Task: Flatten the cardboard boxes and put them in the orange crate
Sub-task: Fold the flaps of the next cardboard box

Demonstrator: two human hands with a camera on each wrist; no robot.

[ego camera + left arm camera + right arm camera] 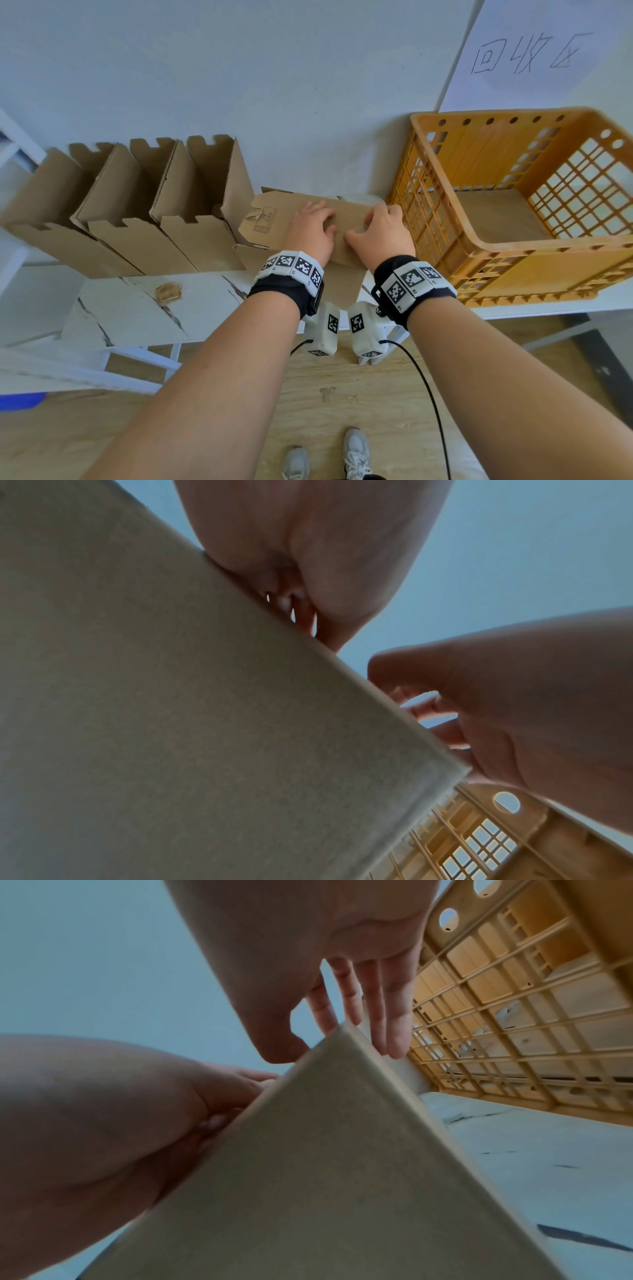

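Cardboard box [274, 209]: held by both hands along its top ridge, centre of frame.
Left hand [313, 228]: palm on top, fingers hooked over the far edge, closed round the cardboard.
Right hand [378, 229]: thumb on the near face, fingers down the far face, pinching the same ridge; just right of the left hand.
Box state: looks half collapsed. Two panels meet in a peak under the hands, flaps splay at the left end, and the near panel hangs past the front edge of the table [137, 308].
Long axis: left to right across the frame.
Orange crate [548, 244]: right of the grip, just beside the box's right end; right hand is nearer. Brown sheet on its floor, likely cardboard.
Next move, my read: press flat, then swing right, right end leading, up over the crate's left wall.
Standing boxes [137, 205]: three, open, in a row at left of frame; whether they touch the held box, cannot tell.
Other: brown scrap [168, 293] on the table, lower left; handwritten paper sign [531, 54] on the wall, upper right.
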